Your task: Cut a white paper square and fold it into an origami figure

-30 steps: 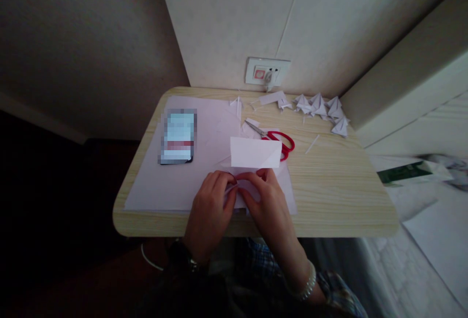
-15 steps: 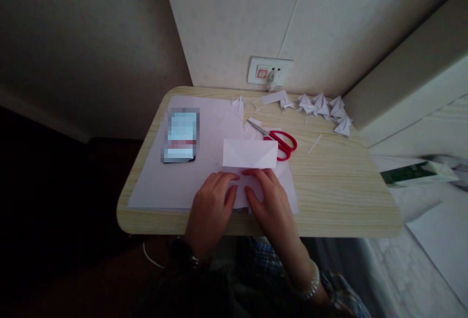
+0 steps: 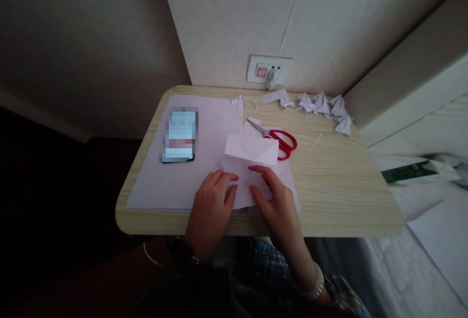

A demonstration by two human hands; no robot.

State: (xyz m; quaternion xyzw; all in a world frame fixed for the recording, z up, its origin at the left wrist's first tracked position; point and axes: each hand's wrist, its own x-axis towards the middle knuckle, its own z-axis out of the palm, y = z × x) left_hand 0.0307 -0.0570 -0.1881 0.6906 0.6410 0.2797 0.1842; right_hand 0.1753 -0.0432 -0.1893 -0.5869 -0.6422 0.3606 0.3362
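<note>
Both hands, left hand [image 3: 211,201] and right hand [image 3: 278,200], grasp a folded white paper [image 3: 245,171] just before the red-handled scissors [image 3: 278,138] on the worktop [image 3: 340,186].

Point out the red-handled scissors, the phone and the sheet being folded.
scissors [image 3: 282,141], head view, on the red handle loops.
phone [image 3: 179,135], head view, middle of its screen.
folded sheet [image 3: 251,148], head view, on the raised upper flap.
</note>
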